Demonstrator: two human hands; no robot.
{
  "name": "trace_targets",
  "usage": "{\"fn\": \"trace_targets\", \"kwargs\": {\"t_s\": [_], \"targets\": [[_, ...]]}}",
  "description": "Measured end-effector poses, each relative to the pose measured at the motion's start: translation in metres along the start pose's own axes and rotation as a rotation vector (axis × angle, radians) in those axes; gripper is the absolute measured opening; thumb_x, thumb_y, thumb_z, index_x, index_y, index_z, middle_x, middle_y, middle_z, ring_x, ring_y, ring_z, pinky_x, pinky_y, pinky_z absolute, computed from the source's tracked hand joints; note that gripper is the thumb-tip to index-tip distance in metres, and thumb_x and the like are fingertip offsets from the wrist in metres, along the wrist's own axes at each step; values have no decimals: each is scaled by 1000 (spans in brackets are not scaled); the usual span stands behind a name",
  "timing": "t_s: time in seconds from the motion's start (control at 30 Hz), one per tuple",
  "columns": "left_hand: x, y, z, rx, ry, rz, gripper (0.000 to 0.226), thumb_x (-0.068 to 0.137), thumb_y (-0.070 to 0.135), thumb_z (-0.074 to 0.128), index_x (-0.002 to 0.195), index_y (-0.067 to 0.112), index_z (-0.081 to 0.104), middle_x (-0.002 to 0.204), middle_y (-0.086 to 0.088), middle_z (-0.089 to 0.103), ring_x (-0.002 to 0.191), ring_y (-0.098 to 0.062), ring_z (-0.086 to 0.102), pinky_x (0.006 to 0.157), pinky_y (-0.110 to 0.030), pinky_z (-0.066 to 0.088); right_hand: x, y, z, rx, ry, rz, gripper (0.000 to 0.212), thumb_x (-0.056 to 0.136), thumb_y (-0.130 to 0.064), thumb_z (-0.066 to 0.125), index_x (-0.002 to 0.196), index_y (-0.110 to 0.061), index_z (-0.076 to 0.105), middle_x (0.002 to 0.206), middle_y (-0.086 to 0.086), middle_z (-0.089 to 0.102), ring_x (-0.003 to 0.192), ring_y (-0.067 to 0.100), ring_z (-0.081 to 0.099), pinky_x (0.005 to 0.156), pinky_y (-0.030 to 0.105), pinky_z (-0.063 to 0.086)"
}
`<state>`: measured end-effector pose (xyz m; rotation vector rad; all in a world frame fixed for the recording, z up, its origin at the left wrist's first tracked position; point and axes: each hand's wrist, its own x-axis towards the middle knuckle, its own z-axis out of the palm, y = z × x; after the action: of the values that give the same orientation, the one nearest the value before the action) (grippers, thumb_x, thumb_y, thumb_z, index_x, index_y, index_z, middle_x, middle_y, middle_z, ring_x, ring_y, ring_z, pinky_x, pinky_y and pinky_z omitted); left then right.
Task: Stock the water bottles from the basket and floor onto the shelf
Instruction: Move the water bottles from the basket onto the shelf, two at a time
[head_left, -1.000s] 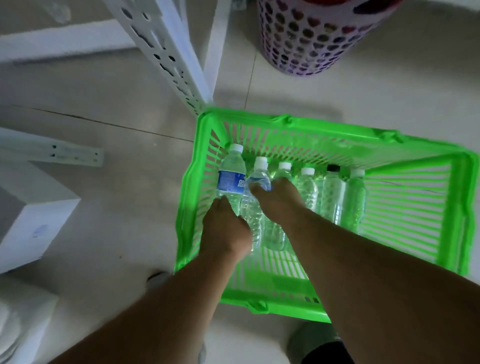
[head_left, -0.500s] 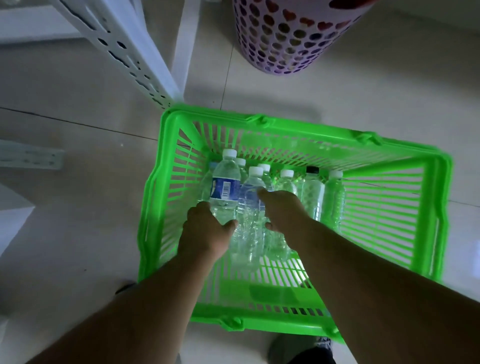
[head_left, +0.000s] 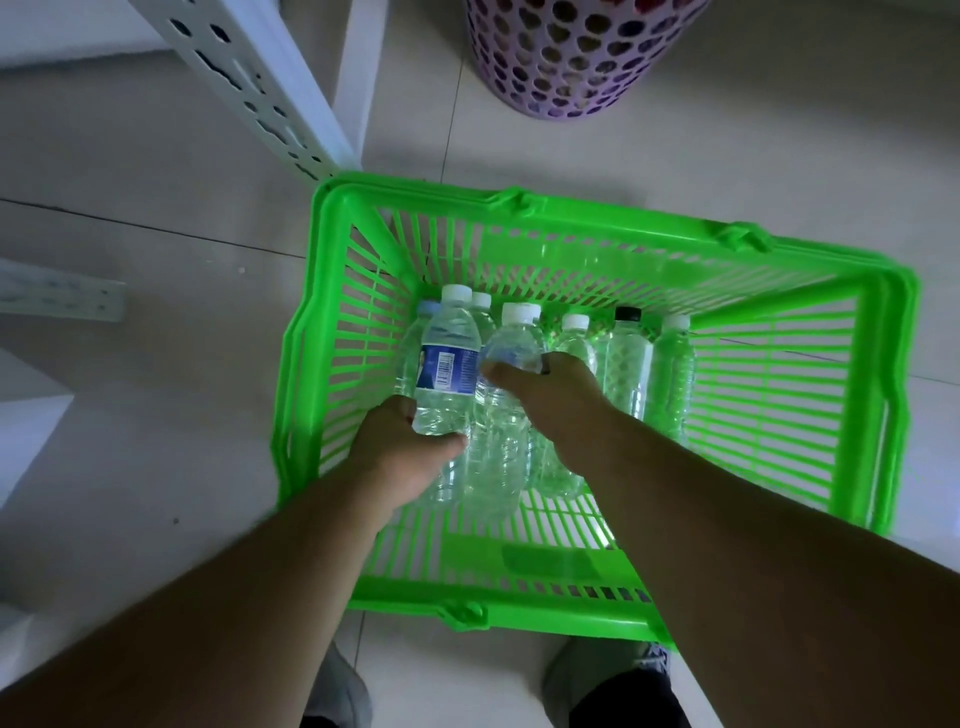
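Observation:
A bright green plastic basket (head_left: 597, 228) sits on the tiled floor below me. Several clear water bottles stand in a row inside it, most with white caps, one with a black cap (head_left: 627, 313). My left hand (head_left: 405, 457) is closed around the lower half of a bottle with a blue label (head_left: 447, 358). My right hand (head_left: 550, 400) grips the clear bottle (head_left: 511, 348) right beside it, thumb across its shoulder. Both held bottles stand slightly higher than the others. The white shelf's perforated leg (head_left: 270, 88) rises just behind the basket's far left corner.
A purple and white perforated laundry basket (head_left: 571, 57) stands on the floor behind the green basket. A white metal strip (head_left: 62, 299) lies on the floor at left, with white blocks at the left edge. My shoes (head_left: 597, 675) are just in front of the basket.
Both hands have tightened on their bottles and raised them a little within the basket. The view has shifted, so the basket sits more central.

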<state>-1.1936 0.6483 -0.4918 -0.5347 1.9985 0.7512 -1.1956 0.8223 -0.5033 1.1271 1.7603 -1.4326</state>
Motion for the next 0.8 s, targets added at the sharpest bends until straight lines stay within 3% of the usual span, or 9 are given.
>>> {"fn": "trace_targets", "kwargs": {"t_s": [0.07, 0.13, 0.23, 0.33, 0.53, 0.67, 0.8], "targets": [[-16, 0, -6, -46, -5, 6, 86, 79, 36, 80, 148, 10, 37, 151, -8, 44, 131, -25, 49, 92, -25, 36, -15, -4, -4, -30, 18, -52, 44, 78, -44, 80, 104, -13, 64, 96, 2, 67, 79, 15, 62, 61, 24, 44], [-39, 3, -15, -88, -18, 5, 83, 78, 36, 80, 146, 11, 41, 143, -6, 51, 121, -21, 52, 90, -25, 36, -35, -12, -12, -70, 45, -116, 45, 79, -46, 79, 109, -15, 64, 99, 0, 68, 80, 10, 63, 58, 22, 44], [-80, 13, -32, -157, -23, 48, 57, 65, 43, 83, 111, 17, 63, 106, 5, 66, 100, -19, 62, 81, -31, 46, -74, -38, -33, -123, 91, -205, 43, 78, -51, 77, 105, -18, 69, 94, -3, 73, 78, 10, 67, 58, 21, 46], [-132, 25, -49, -223, -9, 104, 56, 49, 50, 81, 86, 13, 60, 86, 3, 70, 85, -21, 66, 78, -36, 51, -129, -75, -60, -160, 121, -308, 34, 79, -51, 77, 90, -20, 72, 77, -7, 71, 63, 2, 62, 57, 21, 44], [-280, 71, -117, -335, 23, 275, 58, 52, 49, 82, 97, 17, 64, 100, -12, 71, 97, -31, 67, 88, -49, 53, -288, -165, -112, -180, 174, -484, 35, 84, -52, 70, 75, -18, 65, 63, -4, 63, 56, 4, 49, 54, 20, 40], [-387, 104, -178, -352, 15, 408, 38, 67, 16, 87, 97, 17, 64, 95, -2, 75, 95, -21, 70, 89, -42, 53, -413, -223, -139, -149, 222, -649, 40, 89, -45, 68, 59, -23, 51, 50, -11, 43, 49, 0, 35, 47, 15, 31], [-493, 120, -235, -303, 35, 548, 46, 64, 27, 86, 103, 24, 63, 99, 7, 75, 96, -11, 69, 89, -34, 54, -542, -262, -156, -59, 242, -768, 37, 90, -39, 69, 61, -24, 53, 50, -14, 46, 49, -1, 37, 48, 13, 31]]}}
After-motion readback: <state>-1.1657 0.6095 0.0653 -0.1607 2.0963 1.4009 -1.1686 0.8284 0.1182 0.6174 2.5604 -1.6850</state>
